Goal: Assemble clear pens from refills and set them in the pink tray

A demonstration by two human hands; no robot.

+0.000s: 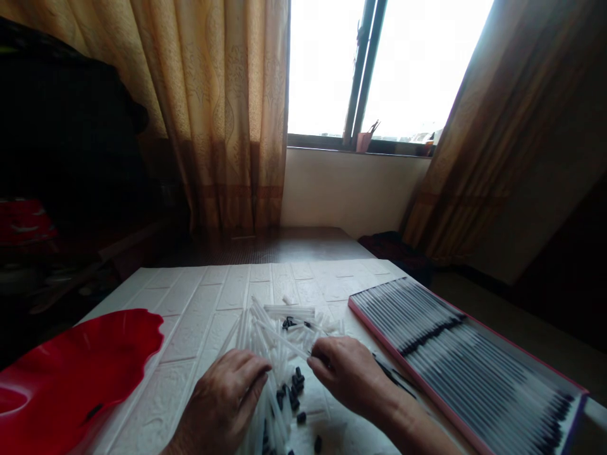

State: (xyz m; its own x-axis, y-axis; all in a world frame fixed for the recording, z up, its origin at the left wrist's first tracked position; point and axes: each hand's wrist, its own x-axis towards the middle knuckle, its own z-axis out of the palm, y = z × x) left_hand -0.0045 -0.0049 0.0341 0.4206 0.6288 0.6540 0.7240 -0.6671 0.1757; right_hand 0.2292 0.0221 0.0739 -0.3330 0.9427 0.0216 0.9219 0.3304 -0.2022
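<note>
Clock positions are read from the middle of the pile of clear tubes (258, 341), with twelve towards the window (322, 76). The pile lies on a white brick-patterned surface (190, 297), extending to the view's lower edge. Loose black caps (297, 379) lie at five o'clock, beside and among the tubes.

The left hand (222, 395) is at seven o'clock, over the pile's near side. Its thumb and forefinger are drawn together; whether its fingers grasp a tube cannot be told. The right hand (348, 373) is at four o'clock, its fingers pinched on the end of a slim tube (284, 342) that slants towards eleven.

A red dish (128, 341) with a wavy rim stands at nine o'clock and runs out of view. A broad strip of surface separates its rim from the pile; another lies at twelve, up to the far edge.

Room is tighter at three to four o'clock: a pink-edged box (493, 379), filled with rows of dark-ended tubes, sits near the right forearm, and a thin black item (396, 378) lies between them.
</note>
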